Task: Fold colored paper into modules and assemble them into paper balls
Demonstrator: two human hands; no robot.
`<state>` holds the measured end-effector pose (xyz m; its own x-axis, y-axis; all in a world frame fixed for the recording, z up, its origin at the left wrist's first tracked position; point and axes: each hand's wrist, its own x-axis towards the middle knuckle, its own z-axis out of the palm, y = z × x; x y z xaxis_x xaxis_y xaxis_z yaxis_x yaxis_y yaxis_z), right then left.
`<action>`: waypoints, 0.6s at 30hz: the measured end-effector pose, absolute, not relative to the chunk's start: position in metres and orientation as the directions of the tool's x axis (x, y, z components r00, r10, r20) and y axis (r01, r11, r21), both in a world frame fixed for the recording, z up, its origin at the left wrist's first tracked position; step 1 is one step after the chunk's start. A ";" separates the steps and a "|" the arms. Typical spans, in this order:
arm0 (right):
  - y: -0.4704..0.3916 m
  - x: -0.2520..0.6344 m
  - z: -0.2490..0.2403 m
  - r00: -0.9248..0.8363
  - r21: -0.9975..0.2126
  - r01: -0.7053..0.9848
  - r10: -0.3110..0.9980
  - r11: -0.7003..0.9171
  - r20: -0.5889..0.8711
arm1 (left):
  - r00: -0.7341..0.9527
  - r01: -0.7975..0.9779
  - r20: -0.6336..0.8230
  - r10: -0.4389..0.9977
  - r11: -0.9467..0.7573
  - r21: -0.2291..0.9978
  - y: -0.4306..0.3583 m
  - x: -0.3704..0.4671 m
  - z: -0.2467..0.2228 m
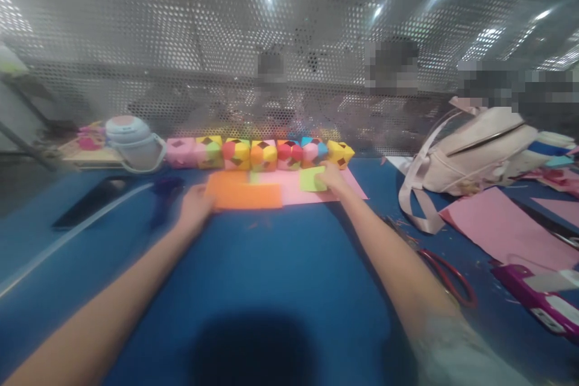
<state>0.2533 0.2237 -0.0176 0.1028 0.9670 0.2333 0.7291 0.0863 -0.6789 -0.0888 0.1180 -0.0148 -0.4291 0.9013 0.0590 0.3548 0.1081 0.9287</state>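
My left hand (197,205) is at the left end of an orange paper sheet (248,191), its fingers closed on the sheet's edge. My right hand (332,178) pinches the right side of a small lime-green paper (310,180) above a pink sheet (292,191) on the blue table. The orange sheet overlaps the pink one on the left. Directly behind the papers stands a row of several folded paper blocks (263,155) in pink, yellow, red, orange and blue. Both hands look slightly blurred.
A white lidded container (134,143) and a dark phone (93,200) are at left. On the right lie a pale backpack (474,148), pink paper (511,226), red-handled scissors (450,277) and a purple object (534,298). A perforated metal panel (203,30) rises behind.
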 end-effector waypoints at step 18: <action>0.149 0.194 -0.013 -0.675 -0.355 0.571 0.670 0.740 0.310 | -0.367 0.290 0.079 0.927 0.034 0.956 0.112 -0.063 -0.023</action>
<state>0.1943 0.1487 -0.0128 -0.6750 0.6696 0.3100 0.5711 0.7401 -0.3551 -0.0626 0.1118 -0.0229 -0.3673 0.9268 0.0787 0.2899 0.0336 0.9565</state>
